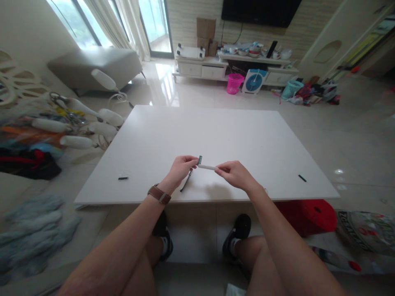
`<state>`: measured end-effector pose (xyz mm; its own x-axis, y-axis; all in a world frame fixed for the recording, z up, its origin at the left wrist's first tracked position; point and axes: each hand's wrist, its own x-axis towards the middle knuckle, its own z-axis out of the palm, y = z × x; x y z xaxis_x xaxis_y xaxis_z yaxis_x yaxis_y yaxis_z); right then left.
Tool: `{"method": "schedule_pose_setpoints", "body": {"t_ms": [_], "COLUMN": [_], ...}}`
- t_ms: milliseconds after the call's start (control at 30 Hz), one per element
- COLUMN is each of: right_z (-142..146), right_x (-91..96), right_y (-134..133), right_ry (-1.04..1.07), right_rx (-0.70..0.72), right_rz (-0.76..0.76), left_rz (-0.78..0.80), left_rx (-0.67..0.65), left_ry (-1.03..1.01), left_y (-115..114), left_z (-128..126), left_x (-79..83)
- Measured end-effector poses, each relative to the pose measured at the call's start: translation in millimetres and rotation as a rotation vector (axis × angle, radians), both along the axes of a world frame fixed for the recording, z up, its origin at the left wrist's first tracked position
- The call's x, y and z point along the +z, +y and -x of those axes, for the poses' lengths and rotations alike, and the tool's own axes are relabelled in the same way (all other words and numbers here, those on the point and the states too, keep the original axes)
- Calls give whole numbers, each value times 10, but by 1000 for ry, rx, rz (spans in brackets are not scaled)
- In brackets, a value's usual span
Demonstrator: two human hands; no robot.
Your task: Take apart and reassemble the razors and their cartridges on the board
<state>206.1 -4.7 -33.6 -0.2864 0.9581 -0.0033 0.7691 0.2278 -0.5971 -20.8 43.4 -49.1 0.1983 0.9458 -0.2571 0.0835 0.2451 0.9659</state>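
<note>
Over the near middle of a white table (216,131), both my hands hold one small razor. My left hand (180,168), with a brown watch on its wrist, pinches the green razor head (200,160). My right hand (236,173) is closed on the end of the razor's white handle (206,167). A thin dark strip (186,182) lies on the table just under my left hand.
A small black piece (123,178) lies at the table's left front, another (302,178) at its right front. A red stool (308,216) stands under the right corner. White chair parts and clutter crowd the floor to the left. A TV cabinet, a pink basket (234,83) and a fan stand far back.
</note>
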Motion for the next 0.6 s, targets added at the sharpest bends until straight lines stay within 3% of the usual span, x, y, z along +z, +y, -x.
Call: {"method": "schedule_pose_setpoints", "body": {"t_ms": [67, 200, 367, 500, 600], "right_z": [-11, -16, 11, 58, 87], "right_x": [-14, -13, -5, -23, -43], "right_y": [-3, -6, -1, 4, 6], "right_ry": [-1, 59, 19, 60, 32], "right_rx": [53, -34, 55, -31, 10], "right_rz": [67, -30, 39, -34, 16], "left_rz": [3, 7, -12, -11, -14], "left_rx": [1, -6, -6, -11, 0], "left_ry": [15, 3, 28, 25, 36], "left_y": [-2, -6, 4, 2, -3], "left_z": [2, 9, 19, 26, 26], "left_x": [0, 7, -4, -11, -13]}}
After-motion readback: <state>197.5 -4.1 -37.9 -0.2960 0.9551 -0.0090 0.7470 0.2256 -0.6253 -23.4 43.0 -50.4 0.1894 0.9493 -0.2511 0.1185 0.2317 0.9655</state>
